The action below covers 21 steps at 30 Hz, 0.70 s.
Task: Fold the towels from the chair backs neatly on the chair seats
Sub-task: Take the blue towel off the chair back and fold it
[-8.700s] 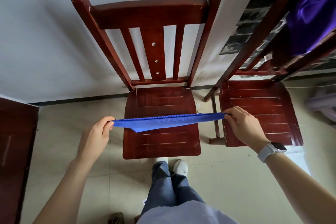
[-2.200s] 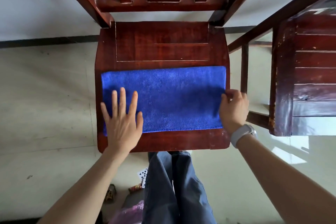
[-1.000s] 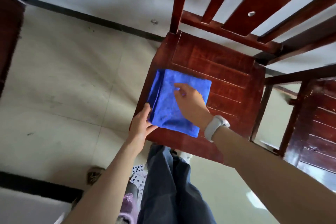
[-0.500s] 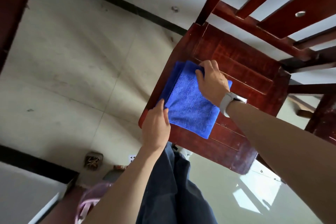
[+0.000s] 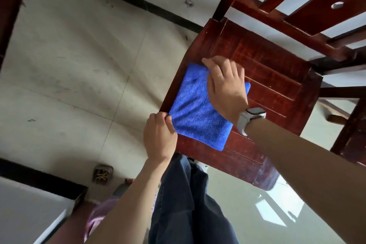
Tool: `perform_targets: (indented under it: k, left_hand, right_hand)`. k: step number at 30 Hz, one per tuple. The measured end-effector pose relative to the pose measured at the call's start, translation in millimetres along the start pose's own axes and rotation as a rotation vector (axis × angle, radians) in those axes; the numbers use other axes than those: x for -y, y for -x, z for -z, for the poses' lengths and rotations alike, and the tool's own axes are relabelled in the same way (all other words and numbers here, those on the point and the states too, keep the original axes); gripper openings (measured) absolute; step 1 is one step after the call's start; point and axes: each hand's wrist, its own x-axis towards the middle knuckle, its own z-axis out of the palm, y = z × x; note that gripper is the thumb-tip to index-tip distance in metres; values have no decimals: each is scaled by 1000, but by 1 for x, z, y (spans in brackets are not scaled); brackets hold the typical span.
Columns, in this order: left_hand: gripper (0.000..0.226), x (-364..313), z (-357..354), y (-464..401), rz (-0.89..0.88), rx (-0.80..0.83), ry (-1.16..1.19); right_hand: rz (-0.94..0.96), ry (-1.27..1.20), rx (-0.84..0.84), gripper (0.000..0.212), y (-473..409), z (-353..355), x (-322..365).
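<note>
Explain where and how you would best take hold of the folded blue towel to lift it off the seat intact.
Pinch the folded blue microfibre towel at its near-left corner, by the red wooden chair seat edge, coming from the left. That corner sits at the rim, probably letting fingers catch all layers, as the left hand does.

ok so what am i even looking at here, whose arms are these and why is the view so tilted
There is no machine here: a person wears a wide-angle camera on the head, looking down at their own arms, so the view tilts with the head. A folded blue towel lies on the seat of a dark red wooden chair. The left hand pinches the towel's near corner. The right hand, with a white watch on its wrist, lies across the towel and grips its far corner. The person's trouser legs show below, over a pale tiled floor.
</note>
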Motion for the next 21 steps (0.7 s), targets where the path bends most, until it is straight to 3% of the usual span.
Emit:
perform_targets:
  k: [3, 6, 10, 12, 15, 21]
  left_hand:
    - [18, -1, 2, -1, -36, 1, -10]
    - [17, 1, 5, -9, -17, 31, -34]
    - [24, -1, 14, -18, -175, -24, -97]
    - [35, -4, 16, -19, -384, -60, -185]
    - [46, -6, 10, -27, -751, 49, -413]
    - [68, 2, 11, -55, -859, 300, -714]
  right_hand:
    - [158, 205, 6, 43, 40, 2, -3]
    - [153, 417, 274, 50, 80, -8, -7]
    - [128, 392, 433, 56, 91, -28, -16]
    - [116, 385, 429, 58, 90, -34, -18]
    - [120, 371, 397, 60, 90, -34, -17]
    - [274, 268, 232, 51, 126, -24, -18]
